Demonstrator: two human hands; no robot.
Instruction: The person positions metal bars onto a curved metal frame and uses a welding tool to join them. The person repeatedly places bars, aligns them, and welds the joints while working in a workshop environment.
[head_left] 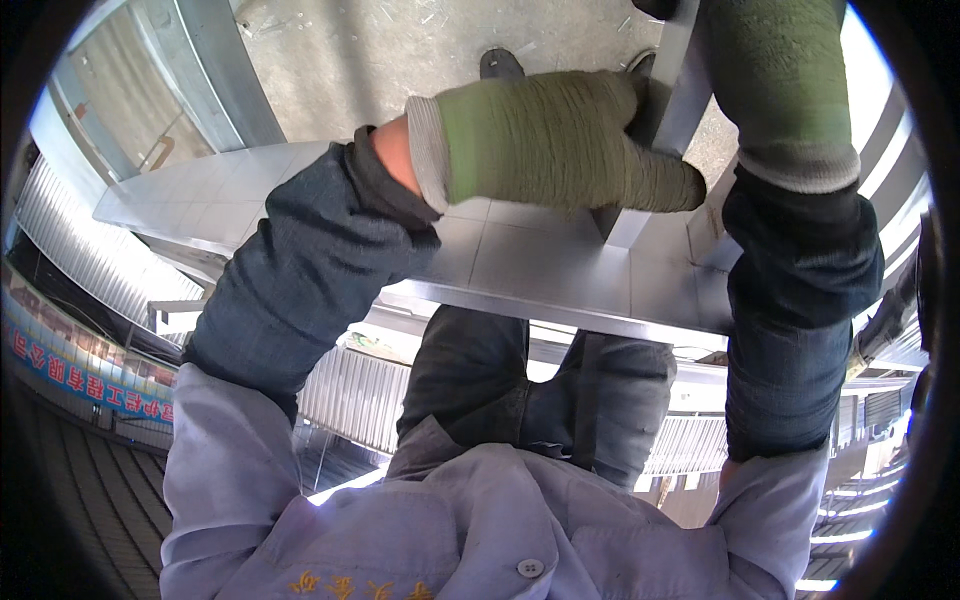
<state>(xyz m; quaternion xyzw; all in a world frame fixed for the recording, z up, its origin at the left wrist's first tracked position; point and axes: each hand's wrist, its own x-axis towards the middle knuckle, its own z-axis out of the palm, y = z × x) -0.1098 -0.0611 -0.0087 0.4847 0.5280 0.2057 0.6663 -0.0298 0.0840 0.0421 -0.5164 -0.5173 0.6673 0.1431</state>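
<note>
My left hand [560,140], in a green knitted glove with a pale cuff, reaches across from the left. Its thumb lies over a grey metal bar [685,70], and the fingers curl behind it, partly hidden. The bar slants down to the grey, tile-lined top of a bench [545,265]. At the upper right my right hand [785,80], gloved in the same green, is beside the bar. Its fingers pass out of the picture, so their grip does not show. Dark sleeve covers run up both forearms.
Concrete floor [400,50] with small scraps lies beyond the bench. A dark shoe [500,65] shows just past my left hand. Grey metal frame pieces [225,75] stand at the far left. Pale curved metal lengths [890,150] are at the right, beside my right arm.
</note>
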